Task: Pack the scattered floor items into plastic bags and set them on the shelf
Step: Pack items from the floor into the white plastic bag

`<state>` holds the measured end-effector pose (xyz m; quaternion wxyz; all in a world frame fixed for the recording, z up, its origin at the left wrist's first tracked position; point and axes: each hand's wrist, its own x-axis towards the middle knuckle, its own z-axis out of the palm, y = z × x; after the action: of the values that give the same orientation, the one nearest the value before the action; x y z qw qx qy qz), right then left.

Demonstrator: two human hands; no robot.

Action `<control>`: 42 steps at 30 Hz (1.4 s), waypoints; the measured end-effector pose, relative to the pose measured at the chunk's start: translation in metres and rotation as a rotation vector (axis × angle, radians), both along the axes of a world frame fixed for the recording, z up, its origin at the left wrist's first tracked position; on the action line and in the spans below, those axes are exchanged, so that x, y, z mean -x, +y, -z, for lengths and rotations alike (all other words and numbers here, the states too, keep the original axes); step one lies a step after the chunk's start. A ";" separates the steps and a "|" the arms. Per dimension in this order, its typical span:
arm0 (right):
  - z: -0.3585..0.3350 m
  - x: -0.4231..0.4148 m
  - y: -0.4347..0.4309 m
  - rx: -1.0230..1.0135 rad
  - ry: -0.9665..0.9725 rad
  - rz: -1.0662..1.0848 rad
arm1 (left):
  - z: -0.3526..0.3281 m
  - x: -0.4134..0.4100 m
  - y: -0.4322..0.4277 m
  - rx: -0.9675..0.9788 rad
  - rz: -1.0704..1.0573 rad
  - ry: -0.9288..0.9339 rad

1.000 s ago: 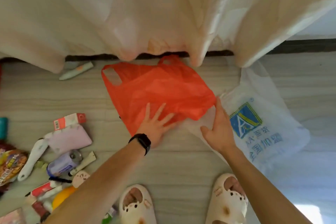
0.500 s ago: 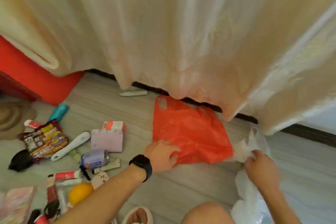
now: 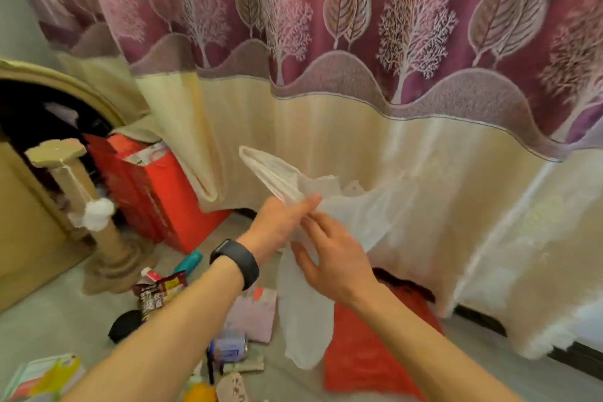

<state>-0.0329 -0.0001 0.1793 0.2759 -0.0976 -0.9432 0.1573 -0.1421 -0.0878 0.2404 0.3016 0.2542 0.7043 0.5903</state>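
Holding it up before the curtain [image 3: 326, 81], both hands work a white bag [image 3: 303, 313] of thin, see-through film in the head view. The left hand [image 3: 280, 222], with a black watch [image 3: 236, 263] on its wrist, has its fingers [image 3: 305, 202] closed with the thumb on the gathered neck, so one handle loop sticks up and to the left above it. The right hand [image 3: 329, 258] lies just beside and below, touching the left. Its fingers sit along the film with the thumb under it, pinching a layer, though blur hides the exact contact. The rest of the bag hangs limp between the forearms, clear of the floor [image 3: 49, 310].

A red bag [image 3: 362, 356] lies flat on the floor under the right forearm. The things to pack are scattered to the left: a snack packet [image 3: 156, 294], a pink pouch [image 3: 251, 313], a teal tube [image 3: 189, 261], a small blue-labelled container [image 3: 228, 344] and a black round thing [image 3: 125, 325].

As a judgement, the bag's mouth is not yet open. The film is very light, soft and slippery, and its two layers probably cling together. Rubbing them apart near the rim, then taking hold at the handle loops, should serve better than gripping the body, which would only crumple. Nothing is packed so far, and no shelf shows.
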 end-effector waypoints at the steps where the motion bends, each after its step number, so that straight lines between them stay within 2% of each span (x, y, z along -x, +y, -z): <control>1: -0.001 0.004 -0.007 0.010 -0.013 -0.048 | -0.006 0.007 -0.004 0.007 -0.069 0.089; 5: 0.000 0.005 -0.017 0.094 0.048 -0.078 | -0.023 0.029 -0.042 -0.018 -0.172 0.170; 8: -0.009 0.009 -0.009 0.031 0.134 0.000 | -0.026 0.040 -0.079 0.018 -0.156 0.196; 13: -0.027 0.034 -0.008 -0.251 -0.132 -0.024 | -0.038 0.041 -0.115 -0.034 -0.138 0.169; 16: -0.022 0.047 -0.019 -0.379 -0.194 -0.089 | -0.040 0.041 -0.129 -0.012 -0.150 0.174; 18: -0.010 0.050 -0.027 -0.397 -0.148 -0.110 | -0.033 0.047 -0.142 0.023 -0.243 0.204; 21: 0.004 0.045 -0.040 -0.394 -0.110 -0.146 | -0.013 0.057 -0.166 0.154 -0.596 0.287; 22: 0.007 0.044 -0.043 -0.406 -0.093 -0.164 | -0.006 0.057 -0.174 0.247 -0.703 0.408; 23: 0.009 0.042 -0.047 -0.422 -0.085 -0.188 | 0.000 0.054 -0.180 0.374 -0.744 0.604; 24: 0.011 0.041 -0.051 -0.441 -0.083 -0.216 | 0.007 0.049 -0.182 0.484 -0.698 0.833; 25: 0.013 0.040 -0.054 -0.462 -0.084 -0.247 | 0.013 0.043 -0.179 0.548 -0.566 1.054; 26: 0.015 0.039 -0.057 -0.489 -0.076 -0.279 | 0.016 0.037 -0.173 0.583 -0.361 1.212; 27: 0.016 0.036 -0.059 -0.517 -0.074 -0.308 | 0.018 0.031 -0.164 0.592 -0.146 1.291; 28: 0.017 0.032 -0.060 -0.545 -0.071 -0.334 | 0.023 0.026 -0.153 0.597 0.046 1.286; 30: 0.018 0.022 -0.057 -0.565 -0.088 -0.358 | 0.031 0.016 -0.131 0.628 0.282 1.075; 32: 0.018 0.009 -0.045 -0.565 -0.133 -0.331 | 0.049 0.012 -0.112 0.690 0.347 0.806; 33: 0.020 0.001 -0.036 -0.563 -0.172 -0.303 | 0.059 0.011 -0.107 0.763 0.379 0.743; 35: 0.023 -0.018 -0.014 -0.574 -0.346 -0.245 | 0.090 0.014 -0.104 0.988 0.489 0.744; 37: 0.029 -0.036 0.002 -0.495 -0.560 -0.219 | 0.113 0.019 -0.113 1.183 0.576 0.744; 39: 0.039 -0.053 0.021 -0.338 -0.718 -0.198 | 0.129 0.024 -0.120 1.236 0.562 0.798; 42: 0.065 -0.063 0.046 -0.231 -0.734 -0.148 | 0.146 0.041 -0.132 1.260 0.519 0.821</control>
<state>0.0304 0.0463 0.1147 -0.0826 -0.0472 -0.9952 0.0241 -0.1829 -0.2201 0.0942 0.2328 0.3892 0.8787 -0.1491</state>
